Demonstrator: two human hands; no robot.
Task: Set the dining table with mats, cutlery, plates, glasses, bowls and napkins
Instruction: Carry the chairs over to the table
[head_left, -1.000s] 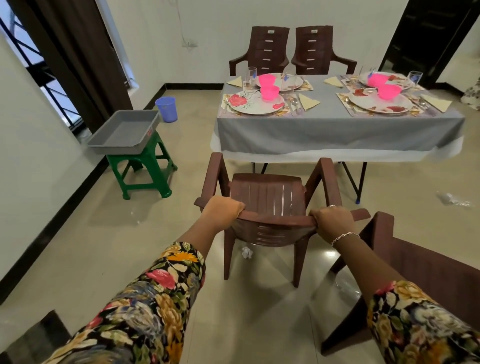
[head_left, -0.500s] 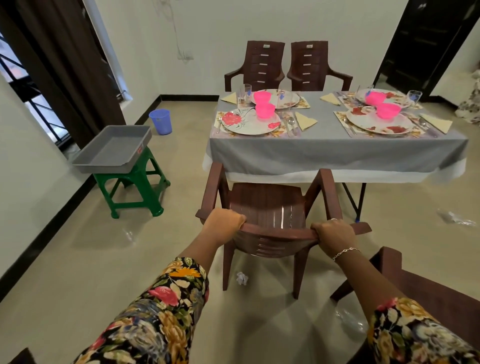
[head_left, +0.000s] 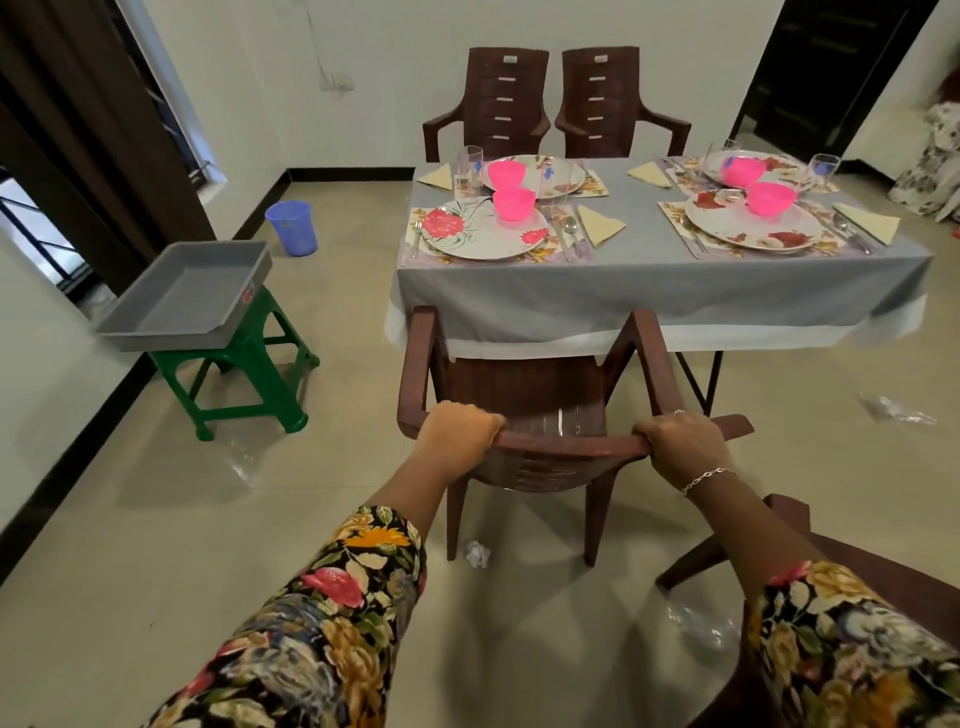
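Note:
Both my hands grip the top of the backrest of a brown plastic chair (head_left: 519, 384): my left hand (head_left: 460, 434) at its left end, my right hand (head_left: 680, 447) at its right. The chair's front reaches under the hanging edge of the grey tablecloth of the dining table (head_left: 649, 291). On the table lie floral plates (head_left: 485, 231) on mats, pink bowls (head_left: 513, 202), glasses (head_left: 470, 166), cutlery (head_left: 571, 234) and folded yellow napkins (head_left: 600, 224), in several place settings.
Two brown chairs (head_left: 556, 104) stand at the table's far side, another (head_left: 831, 571) by my right arm. A grey tray (head_left: 187, 296) rests on a green stool (head_left: 244, 384) at left, a blue bin (head_left: 291, 227) beyond it. Crumpled paper (head_left: 478, 553) and plastic wrap (head_left: 896, 410) lie on the floor.
I have walked forward with the chair in both hands; it has moved up to the table, its front now under the cloth's edge. The chair at right has dropped behind.

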